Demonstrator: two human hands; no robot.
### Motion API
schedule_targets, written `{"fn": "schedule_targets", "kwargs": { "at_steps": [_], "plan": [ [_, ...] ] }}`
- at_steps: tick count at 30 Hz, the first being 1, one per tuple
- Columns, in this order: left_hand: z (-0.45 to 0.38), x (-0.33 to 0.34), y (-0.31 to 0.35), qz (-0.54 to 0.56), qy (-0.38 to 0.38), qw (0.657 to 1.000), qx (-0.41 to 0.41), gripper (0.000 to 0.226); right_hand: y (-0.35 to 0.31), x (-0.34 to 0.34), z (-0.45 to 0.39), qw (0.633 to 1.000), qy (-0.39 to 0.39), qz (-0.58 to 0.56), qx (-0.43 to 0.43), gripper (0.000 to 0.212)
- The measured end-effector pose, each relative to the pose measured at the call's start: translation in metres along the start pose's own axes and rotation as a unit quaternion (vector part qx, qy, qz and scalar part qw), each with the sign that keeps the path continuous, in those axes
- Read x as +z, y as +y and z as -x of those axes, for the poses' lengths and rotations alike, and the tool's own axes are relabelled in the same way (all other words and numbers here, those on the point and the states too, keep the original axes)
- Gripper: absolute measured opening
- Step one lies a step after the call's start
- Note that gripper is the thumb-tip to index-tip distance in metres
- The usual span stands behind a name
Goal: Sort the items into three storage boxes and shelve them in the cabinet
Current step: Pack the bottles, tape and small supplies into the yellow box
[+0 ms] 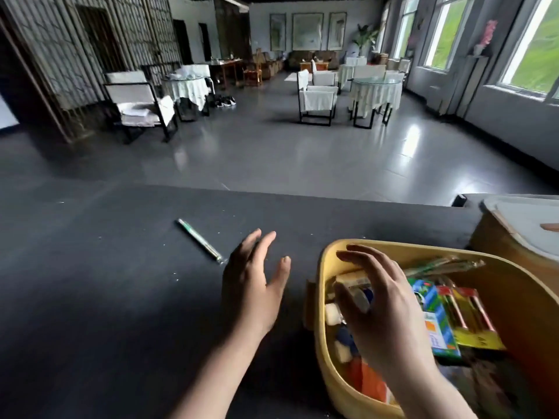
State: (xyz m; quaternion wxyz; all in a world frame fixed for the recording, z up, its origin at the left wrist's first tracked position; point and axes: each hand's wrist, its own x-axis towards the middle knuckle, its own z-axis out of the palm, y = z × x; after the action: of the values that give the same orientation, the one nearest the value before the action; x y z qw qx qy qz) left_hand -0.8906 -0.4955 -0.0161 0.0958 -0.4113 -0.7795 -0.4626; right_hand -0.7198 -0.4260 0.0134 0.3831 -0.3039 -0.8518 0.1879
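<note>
Counter (pixel 106 297): dark matte top fills my lower view, with pale specks scattered on it.
Left hand (pixel 251 285): I see it held over the bare counter, just left of the yellow box; fingers (pixel 266 243) straight and spread, thumb out to the right, nothing in it.
Right hand (pixel 384 309): over the left part of the box interior, palm down; fingers loosely spread and slightly bent, tips pointing toward the far-left rim. I see nothing clasped. Small items show between thumb and forefinger, but I cannot tell whether the hand touches them.
Yellow box (pixel 325 352): rounded storage bin at lower right on the counter, open top, a flat handle tab on its left wall.
Box contents: a green-and-blue carton (pixel 435 316) lying flat beside red-and-yellow packets (pixel 472 319), long thin packaged sticks (pixel 441 264) along the far side, small white and blue bits and an orange piece (pixel 369 379) at the near-left. Blurred; I cannot name them closer.
Pen (pixel 200 239): green-and-white, lying diagonally on the counter left of and beyond the left hand, apart from it, outside any box.
Second box (pixel 496 240): tan, with a pale lid, at the right edge beyond the yellow one.
Room: grey tiled floor (pixel 272 152), cloth-covered tables and chairs, windows on the right.
</note>
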Motion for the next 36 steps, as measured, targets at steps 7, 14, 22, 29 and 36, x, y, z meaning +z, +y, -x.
{"fn": "schedule_targets", "kwargs": {
  "at_steps": [7, 14, 22, 29, 36],
  "plan": [
    [0.023, -0.058, -0.142, -0.082, -0.007, 0.984, -0.158, 0.071, -0.085, 0.135, 0.006, 0.992, -0.108, -0.064, -0.033, 0.036],
    [0.027, -0.064, -0.257, -0.181, -0.063, 0.965, -0.181, 0.058, -0.071, 0.267, -0.019, 0.972, -0.204, -0.025, 0.111, 0.046],
    [-0.005, -0.047, -0.291, -0.300, -0.093, 0.939, -0.137, 0.058, -0.076, 0.370, -0.113, 0.958, -0.244, 0.090, 0.119, 0.055],
    [-0.019, -0.035, -0.301, -0.293, -0.101, 0.942, -0.124, 0.058, -0.068, 0.397, -0.120, 0.948, -0.251, 0.113, 0.161, 0.033],
    [-0.020, -0.049, -0.283, -0.133, -0.060, 0.972, -0.185, 0.064, -0.087, 0.338, -0.100, 0.948, -0.207, -0.009, 0.243, 0.013]
  ]
}}
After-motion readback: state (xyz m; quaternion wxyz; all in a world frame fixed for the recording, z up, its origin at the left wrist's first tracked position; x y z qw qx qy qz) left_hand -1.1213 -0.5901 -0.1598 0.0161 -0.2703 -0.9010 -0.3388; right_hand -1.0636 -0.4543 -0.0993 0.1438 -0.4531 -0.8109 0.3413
